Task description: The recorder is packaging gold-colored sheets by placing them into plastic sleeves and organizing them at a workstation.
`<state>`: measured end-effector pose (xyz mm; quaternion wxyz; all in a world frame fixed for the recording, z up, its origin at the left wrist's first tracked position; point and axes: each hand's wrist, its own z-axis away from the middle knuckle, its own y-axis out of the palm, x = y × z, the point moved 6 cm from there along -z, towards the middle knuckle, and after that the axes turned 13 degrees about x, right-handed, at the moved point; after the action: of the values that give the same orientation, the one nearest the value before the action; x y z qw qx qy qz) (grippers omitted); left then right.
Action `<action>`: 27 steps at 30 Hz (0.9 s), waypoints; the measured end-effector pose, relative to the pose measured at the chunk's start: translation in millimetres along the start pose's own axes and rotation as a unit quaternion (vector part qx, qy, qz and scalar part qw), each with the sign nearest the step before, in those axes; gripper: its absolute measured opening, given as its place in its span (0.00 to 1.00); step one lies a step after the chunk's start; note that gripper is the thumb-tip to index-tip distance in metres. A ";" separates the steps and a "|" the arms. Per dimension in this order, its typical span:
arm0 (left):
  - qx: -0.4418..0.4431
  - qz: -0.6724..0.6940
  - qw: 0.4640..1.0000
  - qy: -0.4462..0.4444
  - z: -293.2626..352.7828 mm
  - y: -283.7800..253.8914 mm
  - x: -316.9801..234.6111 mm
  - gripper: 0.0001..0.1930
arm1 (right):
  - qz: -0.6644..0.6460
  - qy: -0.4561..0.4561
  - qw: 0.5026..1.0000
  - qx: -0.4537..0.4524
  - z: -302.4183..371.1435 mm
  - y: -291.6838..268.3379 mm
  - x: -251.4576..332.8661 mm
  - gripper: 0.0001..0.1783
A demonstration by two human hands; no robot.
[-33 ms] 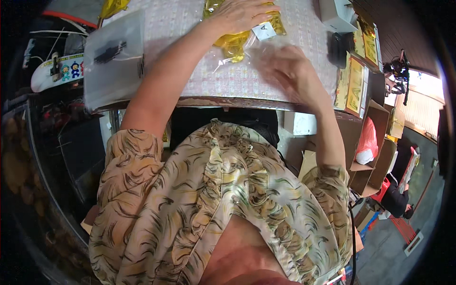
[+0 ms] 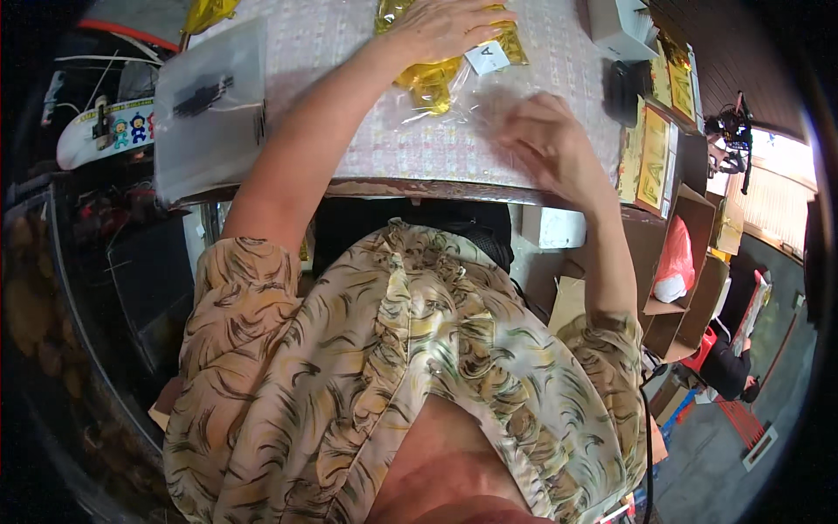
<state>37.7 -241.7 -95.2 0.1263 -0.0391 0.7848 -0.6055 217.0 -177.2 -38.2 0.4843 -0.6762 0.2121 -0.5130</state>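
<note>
A folded gold foil piece (image 2: 429, 87) lies on the table at the top of the view, in what looks like a clear plastic bag (image 2: 467, 103). My left hand (image 2: 441, 31) rests flat across the foil with its fingers stretched to the right. Just beyond those fingertips, a small white label (image 2: 486, 58) sits on the package. My right hand (image 2: 546, 131) is curled above the table, near the bag's loose end. Motion blur smears its fingers, so whether they grip the plastic does not show.
A pale checked cloth (image 2: 349, 153) covers the table. At left stands a translucent plastic bin (image 2: 209, 113) with a dark item. Yellow boxes (image 2: 653, 162) and a white box (image 2: 620, 31) line the right edge. Below them, a cardboard box (image 2: 690, 244) holds a red bag (image 2: 676, 258).
My right hand has shifted slightly to the right, away from the foil. The left hand stays pressed on the package, which has hardly moved.
</note>
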 end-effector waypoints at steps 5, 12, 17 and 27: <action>0.009 -0.079 0.996 -0.049 2.4 -0.1 -4.2 0.22 | 0.064 0.068 0.994 -0.058 -0.6 -23.1 16.4 0.17; 0.066 0.050 0.996 -0.039 -2.8 -1.3 -1.7 0.22 | -0.008 0.113 0.992 -0.049 -67.3 28.2 18.2 0.15; 0.065 0.027 0.997 -0.021 -4.6 -4.3 -3.0 0.23 | -0.065 -0.058 0.996 0.010 -32.0 47.5 42.5 0.07; -0.134 0.261 0.956 0.013 21.9 -45.5 -5.4 0.18 | -0.088 0.135 0.983 -0.082 37.7 13.6 24.8 0.13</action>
<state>44.1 -273.2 -55.9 0.2634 0.1581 0.8432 -0.4411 263.3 -186.2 -38.2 0.3472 -0.6538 0.2563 -0.6216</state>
